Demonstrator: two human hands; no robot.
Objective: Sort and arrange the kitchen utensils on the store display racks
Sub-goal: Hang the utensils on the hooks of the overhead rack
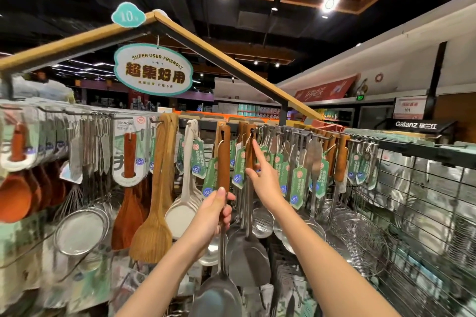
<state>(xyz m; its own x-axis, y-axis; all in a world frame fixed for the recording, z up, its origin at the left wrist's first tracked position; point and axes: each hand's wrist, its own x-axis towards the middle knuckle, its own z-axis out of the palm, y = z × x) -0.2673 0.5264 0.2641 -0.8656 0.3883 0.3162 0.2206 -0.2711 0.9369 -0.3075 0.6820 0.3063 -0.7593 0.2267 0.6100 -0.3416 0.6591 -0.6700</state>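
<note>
My left hand (215, 213) grips a steel spatula with a brown wooden handle (223, 159), held upright in front of the display rack; its blade (219, 293) hangs low at the frame's bottom. My right hand (262, 175) reaches to the neighbouring hung spatula (250, 152), index finger stretched up along its wooden handle and thumb at the handle's lower end. That spatula hangs from a hook (253, 131) with several similar ones behind it, its steel blade (248, 257) below. Green price tags (239, 170) dangle between the handles.
Wooden turners (154, 219) and a white skimmer (184, 211) hang left of my hands. Steel strainers (82, 229) and whisks hang farther left, ladles and wire skimmers (358, 239) to the right. A wire grid panel (425, 213) closes the right side. An oval sign (153, 69) hangs overhead.
</note>
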